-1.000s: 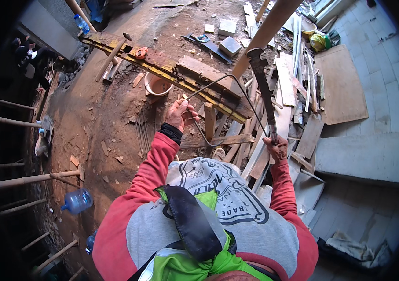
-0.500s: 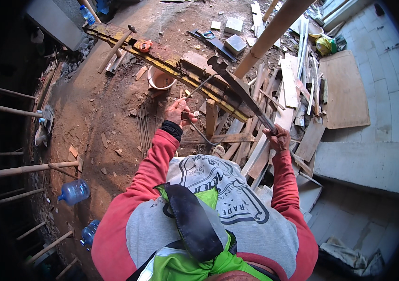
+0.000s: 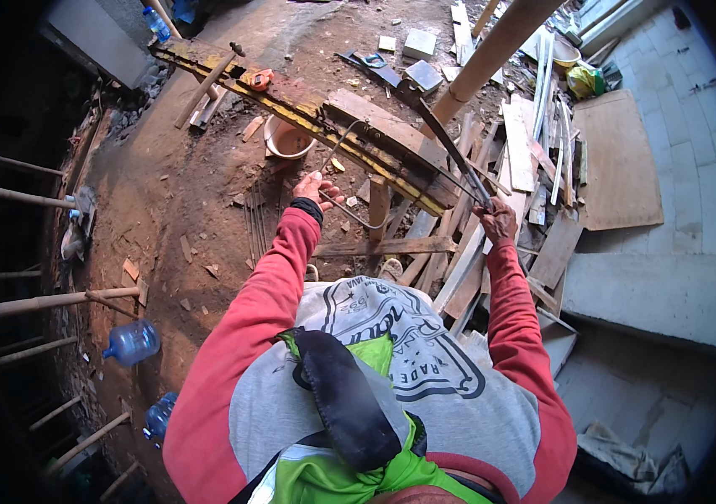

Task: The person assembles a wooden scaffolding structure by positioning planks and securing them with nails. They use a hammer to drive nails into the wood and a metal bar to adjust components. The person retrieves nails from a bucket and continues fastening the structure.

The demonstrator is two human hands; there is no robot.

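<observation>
My left hand (image 3: 316, 191) is closed around a thin bent metal rod (image 3: 375, 225) just on the near side of a narrow workbench. One stretch of the rod curves up over the bench's edge, and another bows out to the right below it. My right hand (image 3: 496, 220) grips the lower end of a long dark steel bar with a hooked head (image 3: 450, 144); the bar slants up and left over the bench's right end. A thin rod length also runs to the right hand; whether the fingers hold it I cannot tell. The bench is a yellow-edged beam (image 3: 291, 124).
On the bench lie a hammer (image 3: 211, 77) and an orange tape measure (image 3: 261, 80). A bucket (image 3: 289, 139) stands beneath it. Scrap wood (image 3: 521, 147) is heaped right, beside a bamboo post (image 3: 492, 63). A handsaw (image 3: 379, 67) and grey blocks (image 3: 419, 44) lie beyond. Water jugs (image 3: 133, 343) sit at left.
The steel bar's hooked head has moved up and right, farther from the bent rod. My left hand has shifted slightly left with the rod, and the right hand has moved a little.
</observation>
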